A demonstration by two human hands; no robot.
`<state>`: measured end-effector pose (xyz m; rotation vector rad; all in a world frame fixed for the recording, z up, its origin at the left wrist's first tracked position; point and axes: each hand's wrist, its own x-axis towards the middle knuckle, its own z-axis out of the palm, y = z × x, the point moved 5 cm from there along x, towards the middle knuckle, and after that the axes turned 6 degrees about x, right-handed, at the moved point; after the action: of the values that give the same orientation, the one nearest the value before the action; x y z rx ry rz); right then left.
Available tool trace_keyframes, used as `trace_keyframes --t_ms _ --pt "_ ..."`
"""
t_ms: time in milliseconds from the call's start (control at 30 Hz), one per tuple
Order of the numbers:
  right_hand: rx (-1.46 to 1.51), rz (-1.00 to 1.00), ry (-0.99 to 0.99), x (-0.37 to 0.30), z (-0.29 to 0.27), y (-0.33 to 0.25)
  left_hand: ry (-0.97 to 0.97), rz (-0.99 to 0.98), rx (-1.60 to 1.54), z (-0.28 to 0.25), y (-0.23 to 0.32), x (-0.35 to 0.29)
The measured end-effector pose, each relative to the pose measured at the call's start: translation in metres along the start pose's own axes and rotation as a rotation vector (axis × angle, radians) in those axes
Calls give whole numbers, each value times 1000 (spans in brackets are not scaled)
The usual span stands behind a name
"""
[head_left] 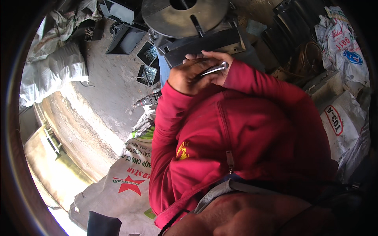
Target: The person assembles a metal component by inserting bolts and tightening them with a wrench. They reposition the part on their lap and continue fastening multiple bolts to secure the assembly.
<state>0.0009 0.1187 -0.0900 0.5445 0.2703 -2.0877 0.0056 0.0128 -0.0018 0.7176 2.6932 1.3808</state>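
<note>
Red jacket (244, 133): fills the near middle of the view; its zip runs down the centre; both sleeves rise toward the hands
White sack (126, 185): printed, lies low on the left beside the jacket, on the concrete floor (106, 90)
Left hand (188, 76): closed in a fist around the near end of the metal tool (214, 69); back of the hand toward the camera
Right hand (218, 65): curled over the same tool from the right side, fingers folded on the shaft; the two hands touch
Metal tool: slim, shiny, rod-like, tilted up to the right; its tip shows just past the knuckles; which kind of tool, I cannot tell
Dark steel bracket (204, 45): just beyond the hands, under the round plate
Round metal plate (185, 15): farthest, at the top edge, slotted, with a centre hole
Step in hand: seemingly handling the tool two-handed, close to the bracket
Next move calls for: probably a firm grip and a steady aim of the tip at the bracket; the contact point is hidden by the hands
</note>
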Motion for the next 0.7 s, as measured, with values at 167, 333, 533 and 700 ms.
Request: trace_keyframes --t_ms 167,333,533,700 --pt "69 7 -163 -7 4 -7 462 -270 -263 -41 -7 -22" --pt "34 10 -189 0 5 -5 326 -301 -288 -16 -12 -32" --pt "-278 96 -213 4 3 11 615 -235 -936 3 -35 -23" --pt "-511 116 -58 7 -1 21 729 -307 -621 4 -48 -26"
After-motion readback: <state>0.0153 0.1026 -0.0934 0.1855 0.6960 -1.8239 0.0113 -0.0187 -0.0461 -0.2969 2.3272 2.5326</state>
